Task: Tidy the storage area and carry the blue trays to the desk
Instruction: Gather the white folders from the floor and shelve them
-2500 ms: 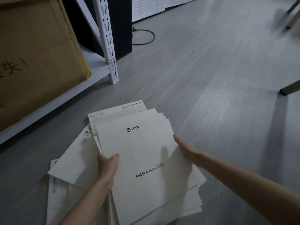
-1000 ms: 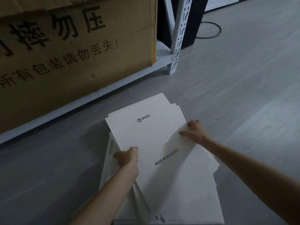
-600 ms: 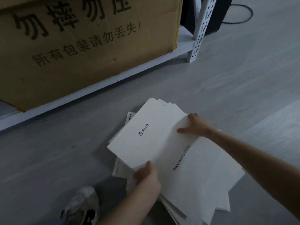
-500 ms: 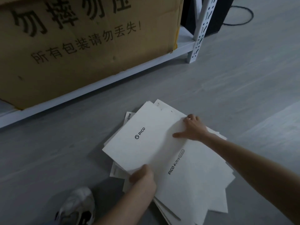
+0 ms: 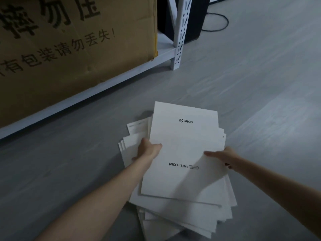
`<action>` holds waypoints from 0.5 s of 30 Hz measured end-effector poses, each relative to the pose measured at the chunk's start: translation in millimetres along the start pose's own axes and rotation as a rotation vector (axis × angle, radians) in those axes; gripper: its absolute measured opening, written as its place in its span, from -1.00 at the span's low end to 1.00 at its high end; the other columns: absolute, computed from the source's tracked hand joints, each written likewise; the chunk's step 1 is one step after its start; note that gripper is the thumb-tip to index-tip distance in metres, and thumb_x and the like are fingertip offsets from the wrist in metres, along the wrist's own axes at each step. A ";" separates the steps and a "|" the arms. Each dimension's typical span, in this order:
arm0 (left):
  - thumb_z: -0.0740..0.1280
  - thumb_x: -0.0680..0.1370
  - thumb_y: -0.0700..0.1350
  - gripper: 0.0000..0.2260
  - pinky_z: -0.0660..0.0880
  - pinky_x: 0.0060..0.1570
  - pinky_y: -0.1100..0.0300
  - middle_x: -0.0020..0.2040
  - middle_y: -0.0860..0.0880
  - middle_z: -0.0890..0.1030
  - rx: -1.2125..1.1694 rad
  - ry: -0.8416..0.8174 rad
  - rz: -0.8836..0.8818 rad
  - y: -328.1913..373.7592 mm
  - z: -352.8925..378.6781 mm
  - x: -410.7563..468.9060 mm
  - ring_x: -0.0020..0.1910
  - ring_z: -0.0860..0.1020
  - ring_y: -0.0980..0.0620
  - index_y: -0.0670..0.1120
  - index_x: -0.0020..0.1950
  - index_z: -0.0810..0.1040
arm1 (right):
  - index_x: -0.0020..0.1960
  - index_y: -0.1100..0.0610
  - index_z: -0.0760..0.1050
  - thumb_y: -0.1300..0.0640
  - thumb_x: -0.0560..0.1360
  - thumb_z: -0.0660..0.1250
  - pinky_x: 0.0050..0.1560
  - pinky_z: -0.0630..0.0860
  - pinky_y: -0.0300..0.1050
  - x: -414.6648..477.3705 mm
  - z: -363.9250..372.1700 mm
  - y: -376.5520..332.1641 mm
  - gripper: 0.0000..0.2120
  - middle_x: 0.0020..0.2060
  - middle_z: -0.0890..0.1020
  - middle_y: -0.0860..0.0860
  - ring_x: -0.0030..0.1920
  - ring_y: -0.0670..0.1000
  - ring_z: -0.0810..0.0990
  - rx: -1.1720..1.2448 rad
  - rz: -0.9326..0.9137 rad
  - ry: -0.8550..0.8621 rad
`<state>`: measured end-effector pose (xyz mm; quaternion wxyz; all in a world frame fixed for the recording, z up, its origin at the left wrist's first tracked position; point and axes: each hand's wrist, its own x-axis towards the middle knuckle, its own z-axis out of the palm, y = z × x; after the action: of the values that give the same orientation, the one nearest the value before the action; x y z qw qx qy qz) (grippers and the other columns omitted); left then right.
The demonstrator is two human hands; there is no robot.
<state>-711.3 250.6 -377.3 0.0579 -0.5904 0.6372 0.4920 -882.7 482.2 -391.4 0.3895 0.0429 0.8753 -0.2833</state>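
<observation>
A loose stack of white PICO 4 Ultra cardboard sleeves (image 5: 182, 145) is held over the grey floor in front of me, fanned out unevenly. My left hand (image 5: 147, 150) grips the stack's left edge, thumb on the top sheet. My right hand (image 5: 220, 156) holds the right edge with fingers flat on the top sheet. No blue tray is in view.
A large brown cardboard box (image 5: 69, 49) with black printed characters sits on the low white shelf (image 5: 104, 84) at left. The white perforated rack post (image 5: 179, 35) stands at the shelf's corner. A black cable (image 5: 218, 21) loops on the floor behind it.
The stack has turned from slanted to nearly upright in my view and its sheets are drawn closer together. Both hands stayed on its edges. The shoe is out of view.
</observation>
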 end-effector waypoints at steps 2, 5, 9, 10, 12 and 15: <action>0.44 0.36 0.09 -0.58 0.52 0.19 -0.03 0.14 -0.09 0.60 0.063 0.010 0.059 -2.7 -2.2 -2.6 0.13 0.60 -0.18 -0.09 0.09 0.43 | -0.15 0.17 0.62 -0.07 0.21 0.66 -0.27 0.54 -0.17 5.4 -9.8 2.1 -0.59 -0.23 0.70 0.07 -0.26 0.04 0.67 0.033 -0.002 0.035; 0.44 0.38 0.12 -0.55 0.55 0.10 0.01 0.16 -0.13 0.60 0.057 0.119 0.044 -28.5 -3.7 -13.8 0.15 0.58 -0.19 -0.13 0.12 0.49 | -0.24 0.19 0.61 0.08 0.30 0.62 -0.45 0.48 -0.35 0.2 -7.2 -9.2 -0.75 -0.27 0.69 0.13 -0.44 -0.07 0.66 0.045 -0.059 0.022; 0.43 0.33 0.14 -0.49 0.43 0.19 -0.04 0.24 -0.21 0.43 0.222 0.284 -0.047 -61.9 -8.9 -18.0 0.27 0.38 -0.24 -0.17 0.13 0.51 | -0.17 0.25 0.65 -0.06 0.13 0.65 -0.05 0.67 0.01 -5.4 25.8 -28.9 -0.54 -0.17 0.72 0.15 -0.16 0.13 0.71 0.044 -0.087 0.034; 0.42 0.34 0.12 -0.49 0.43 0.19 -0.04 0.24 -0.23 0.43 0.199 0.294 -0.064 -65.2 -11.5 -15.1 0.27 0.37 -0.25 -0.18 0.15 0.50 | -0.16 0.24 0.65 -0.18 0.03 0.61 0.01 0.66 0.06 -0.4 33.9 -26.6 -0.41 -0.15 0.72 0.15 -0.11 0.16 0.70 0.040 -0.096 0.041; 0.40 0.32 0.08 -0.51 0.49 0.16 -0.05 0.18 -0.23 0.51 0.105 0.300 -0.071 -64.5 -17.0 -10.0 0.20 0.48 -0.26 -0.18 0.12 0.47 | -0.13 0.25 0.66 -0.25 0.03 0.58 0.00 0.64 -0.01 -3.6 45.9 -26.2 -0.35 -0.14 0.71 0.15 -0.09 0.16 0.69 0.017 -0.076 0.037; 0.38 0.26 0.02 -0.60 0.57 0.07 -0.08 0.03 -0.16 0.59 -0.070 0.270 -0.014 -58.4 -24.3 -4.7 0.01 0.61 -0.21 -0.12 -0.03 0.36 | -0.07 0.24 0.64 -0.11 0.21 0.60 -0.12 0.60 -0.08 -18.6 54.9 -28.6 -0.51 -0.17 0.71 0.11 -0.14 0.12 0.69 0.047 -0.073 0.034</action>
<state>-650.3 247.6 -394.5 -0.0458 -0.6573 0.6176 0.4295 -842.2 431.9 -394.5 0.3627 0.0249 0.8759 -0.3172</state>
